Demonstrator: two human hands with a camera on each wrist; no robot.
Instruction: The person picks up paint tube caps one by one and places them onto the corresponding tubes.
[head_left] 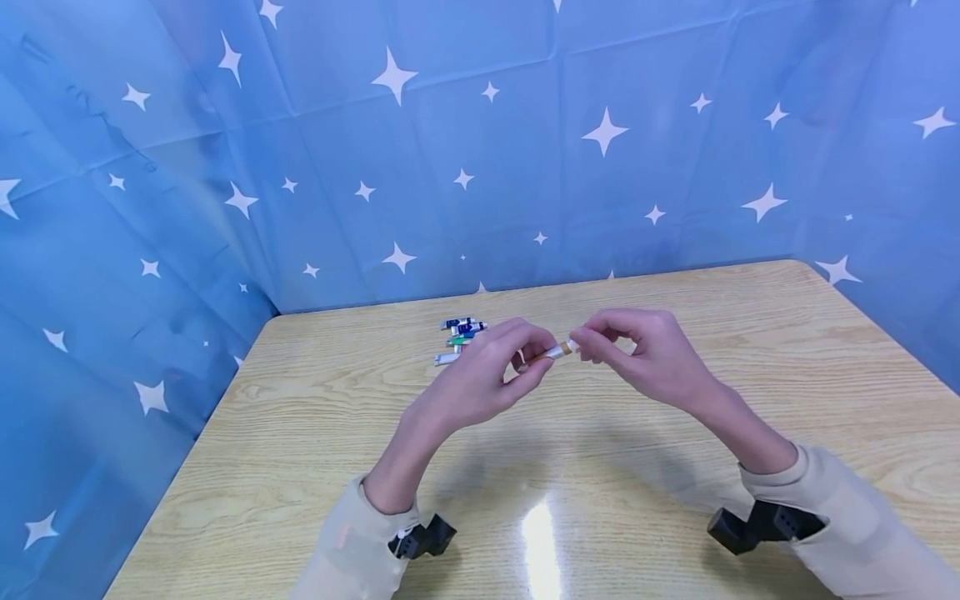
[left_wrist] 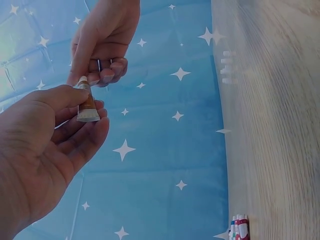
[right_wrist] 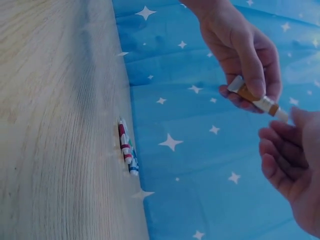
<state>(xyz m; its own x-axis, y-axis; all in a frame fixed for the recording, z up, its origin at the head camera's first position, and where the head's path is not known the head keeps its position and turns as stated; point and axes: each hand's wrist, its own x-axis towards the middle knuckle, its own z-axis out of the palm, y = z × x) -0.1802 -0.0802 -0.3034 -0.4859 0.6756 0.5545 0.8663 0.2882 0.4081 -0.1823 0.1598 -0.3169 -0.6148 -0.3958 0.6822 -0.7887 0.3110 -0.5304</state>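
A small paint tube (head_left: 557, 352) with a brown-orange band and a white cap is held up over the table between both hands. My left hand (head_left: 491, 367) grips its body between thumb and fingers, and the flat crimped end shows in the left wrist view. The right hand (head_left: 641, 354) pinches the white cap (right_wrist: 281, 115) at the other end with thumb and fingertips. In the right wrist view, the left thumb lies across the brown label of the tube (right_wrist: 250, 97).
Behind the left hand, several more paint tubes (head_left: 468, 328) lie in a small pile on the wooden table (head_left: 315, 433), with dark blue, green and white ones showing. A blue curtain (head_left: 487, 150) with white stars hangs along the back and left edges.
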